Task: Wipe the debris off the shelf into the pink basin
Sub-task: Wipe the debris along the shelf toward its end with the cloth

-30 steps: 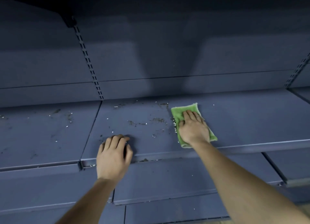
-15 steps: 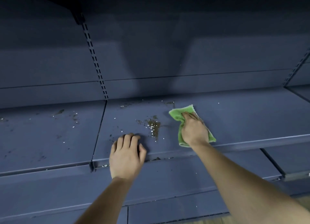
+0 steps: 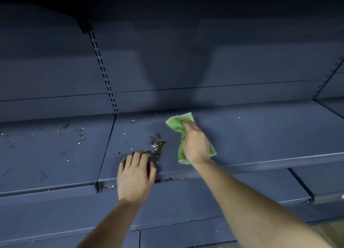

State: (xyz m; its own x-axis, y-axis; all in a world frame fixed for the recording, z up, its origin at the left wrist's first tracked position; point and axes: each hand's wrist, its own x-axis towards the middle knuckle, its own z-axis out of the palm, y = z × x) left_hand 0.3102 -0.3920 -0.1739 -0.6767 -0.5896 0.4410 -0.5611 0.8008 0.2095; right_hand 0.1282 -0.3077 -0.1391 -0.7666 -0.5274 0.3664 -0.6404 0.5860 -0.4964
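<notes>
Nearest, the left hand (image 3: 135,175) is resting on the shelf (image 3: 260,136) at its front lip, fingers loosely bent and holding nothing, probably bracing or walling in the sweep. Crumbs are sitting in the lip's groove (image 3: 168,179), a likely trap. Just beyond, the debris pile (image 3: 157,145) is lying between both hands. The right hand (image 3: 195,145) is holding the green cloth (image 3: 176,125) bunched under palm and fingers, probably for wiping leftward. Farther back, scattered bits (image 3: 137,119) are lying near the slotted upright (image 3: 104,71). The pink basin is not showing.
</notes>
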